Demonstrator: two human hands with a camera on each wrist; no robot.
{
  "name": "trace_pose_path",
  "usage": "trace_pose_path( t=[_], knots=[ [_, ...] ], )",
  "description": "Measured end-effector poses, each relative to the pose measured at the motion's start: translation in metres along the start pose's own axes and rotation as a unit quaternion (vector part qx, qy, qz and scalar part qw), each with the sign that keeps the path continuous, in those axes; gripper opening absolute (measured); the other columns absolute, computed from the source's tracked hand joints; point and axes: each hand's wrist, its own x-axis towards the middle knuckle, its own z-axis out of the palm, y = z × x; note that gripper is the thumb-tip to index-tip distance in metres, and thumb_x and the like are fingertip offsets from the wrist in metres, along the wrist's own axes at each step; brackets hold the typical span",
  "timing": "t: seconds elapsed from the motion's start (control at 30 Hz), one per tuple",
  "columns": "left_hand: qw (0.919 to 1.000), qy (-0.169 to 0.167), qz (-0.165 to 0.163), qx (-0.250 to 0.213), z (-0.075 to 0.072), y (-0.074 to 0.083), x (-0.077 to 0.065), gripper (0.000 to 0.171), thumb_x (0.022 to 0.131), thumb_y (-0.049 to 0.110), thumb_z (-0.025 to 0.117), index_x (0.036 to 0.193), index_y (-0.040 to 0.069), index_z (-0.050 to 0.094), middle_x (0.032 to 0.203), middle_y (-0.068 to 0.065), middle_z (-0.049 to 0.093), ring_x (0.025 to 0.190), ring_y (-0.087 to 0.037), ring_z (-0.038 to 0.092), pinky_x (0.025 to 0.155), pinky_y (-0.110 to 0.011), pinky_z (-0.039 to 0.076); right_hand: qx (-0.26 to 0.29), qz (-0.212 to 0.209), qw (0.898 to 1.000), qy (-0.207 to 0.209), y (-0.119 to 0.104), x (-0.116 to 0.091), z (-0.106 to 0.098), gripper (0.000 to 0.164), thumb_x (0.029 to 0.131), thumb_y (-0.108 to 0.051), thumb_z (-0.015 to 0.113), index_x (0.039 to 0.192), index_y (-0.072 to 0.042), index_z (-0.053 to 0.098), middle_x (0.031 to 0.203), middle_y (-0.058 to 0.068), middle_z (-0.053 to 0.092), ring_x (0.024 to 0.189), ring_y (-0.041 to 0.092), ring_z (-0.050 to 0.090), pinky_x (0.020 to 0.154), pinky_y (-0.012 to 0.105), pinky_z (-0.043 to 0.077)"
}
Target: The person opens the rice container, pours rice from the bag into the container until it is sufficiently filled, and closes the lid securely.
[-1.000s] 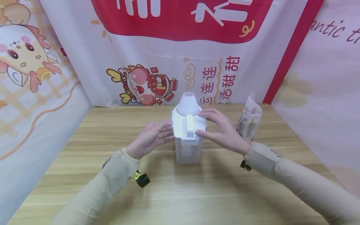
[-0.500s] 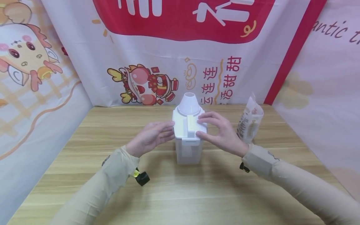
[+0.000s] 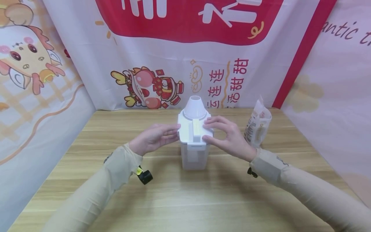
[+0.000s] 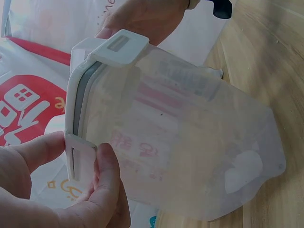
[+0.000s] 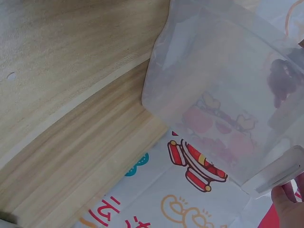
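A translucent plastic storage container [image 3: 193, 158] stands upright on the table, topped by a white lid [image 3: 185, 124] with a cone-shaped spout cap [image 3: 195, 108]. At its left side my left hand [image 3: 153, 138] pinches a white side latch [image 4: 81, 159]; the left wrist view shows the thumb at the lid's edge and fingers on the latch. My right hand [image 3: 229, 137] holds the lid's right side, its thumb near the front corner and a finger farther back on top. In the right wrist view, fingertips [image 5: 285, 204] meet another latch [image 5: 275, 173]; most of that hand is outside the view.
A white printed bag [image 3: 256, 127] stands on the wooden table [image 3: 185, 199] to the right, behind my right wrist. Printed cloths [image 3: 162, 51] hang along the back and both sides. A black wrist camera [image 3: 145, 177] juts out below my left wrist.
My left wrist has risen slightly, and its fingers lie closer together at the container's side. The right hand and the container have barely moved.
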Motion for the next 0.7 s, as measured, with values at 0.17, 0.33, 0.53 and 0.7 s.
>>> trace_pose_path(
  t=[0.17, 0.33, 0.53, 0.7],
  knots=[
    [1.0000, 0.002, -0.007, -0.001, -0.0017, 0.0021, 0.0015, 0.042, 0.094, 0.010, 0.068, 0.130, -0.007, 0.055, 0.124, -0.020, 0.059, 0.110, -0.027, 0.061, 0.094, -0.036, 0.052, 0.004, 0.001, 1.000, -0.006, 0.0012, -0.0003, 0.0003, 0.035, 0.082, -0.018, 0.081, 0.115, -0.011, 0.071, 0.123, 0.001, 0.063, 0.120, 0.020, 0.054, 0.105, 0.044, 0.041],
    [0.9999, 0.003, -0.014, -0.005, -0.0037, 0.0038, 0.0025, 0.042, 0.092, 0.008, 0.069, 0.129, -0.007, 0.055, 0.124, -0.021, 0.059, 0.111, -0.028, 0.061, 0.094, -0.035, 0.052, 0.005, 0.003, 1.000, -0.016, 0.0024, 0.0001, -0.0010, 0.034, 0.085, -0.022, 0.079, 0.116, -0.011, 0.071, 0.124, -0.001, 0.063, 0.122, 0.018, 0.053, 0.105, 0.043, 0.041],
    [0.9993, 0.000, -0.029, -0.021, -0.0073, 0.0053, 0.0067, 0.042, 0.092, 0.007, 0.070, 0.129, -0.005, 0.055, 0.124, -0.020, 0.060, 0.111, -0.028, 0.061, 0.095, -0.035, 0.051, 0.007, 0.006, 1.000, -0.016, 0.0028, 0.0000, -0.0021, 0.034, 0.086, -0.021, 0.078, 0.117, -0.012, 0.071, 0.125, -0.001, 0.063, 0.122, 0.018, 0.052, 0.106, 0.045, 0.040],
    [0.9985, -0.005, -0.039, -0.038, -0.0079, 0.0064, 0.0082, 0.041, 0.092, 0.006, 0.069, 0.128, -0.005, 0.055, 0.125, -0.021, 0.059, 0.113, -0.029, 0.060, 0.096, -0.036, 0.051, 0.008, 0.006, 1.000, -0.012, 0.0038, -0.0016, -0.0016, 0.033, 0.086, -0.022, 0.078, 0.117, -0.013, 0.071, 0.126, -0.001, 0.062, 0.123, 0.017, 0.052, 0.106, 0.045, 0.040]
  ],
)
